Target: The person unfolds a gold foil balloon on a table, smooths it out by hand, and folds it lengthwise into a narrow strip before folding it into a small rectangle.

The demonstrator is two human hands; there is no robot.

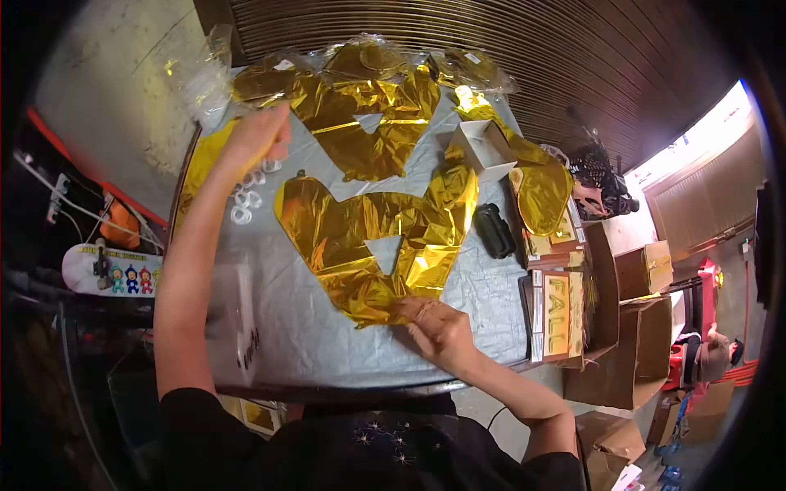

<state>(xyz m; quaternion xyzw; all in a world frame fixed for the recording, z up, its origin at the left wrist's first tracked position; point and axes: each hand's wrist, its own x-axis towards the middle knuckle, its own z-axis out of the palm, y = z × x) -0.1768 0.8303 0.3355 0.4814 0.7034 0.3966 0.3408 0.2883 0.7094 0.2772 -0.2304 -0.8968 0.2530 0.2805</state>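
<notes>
Left hand (260, 139), at the upper left of the frame, has its fingers curled together beside the left edge of the far balloon (372, 157); I cannot tell whether it pinches anything. Below it, left of centre, lie several white rings (241, 214) on the grey table cover (286, 344), and nearer the bottom a clear plastic bag (233, 315), partly blurred.

The near balloon (344, 237), flat gold foil with a triangular opening, lies across the middle of the frame, its upper edge near the lower tip of the far one. At its bottom edge, just below centre, the right hand (440, 330) has thumb and fingers closed on the foil.

Such thin film probably creases easily, so a light grip on the rim, with fingertips rather than nails, should suit it best. An even, gentle pull keeps the sheet flat, and lifting a snagged corner would be safer than dragging it.

Farther right, a black case (495, 231) sits close to the balloon's right side, so the foil is best kept off it. Above it is a white open box (485, 151), and at right a box marked FALL (558, 315).
</notes>
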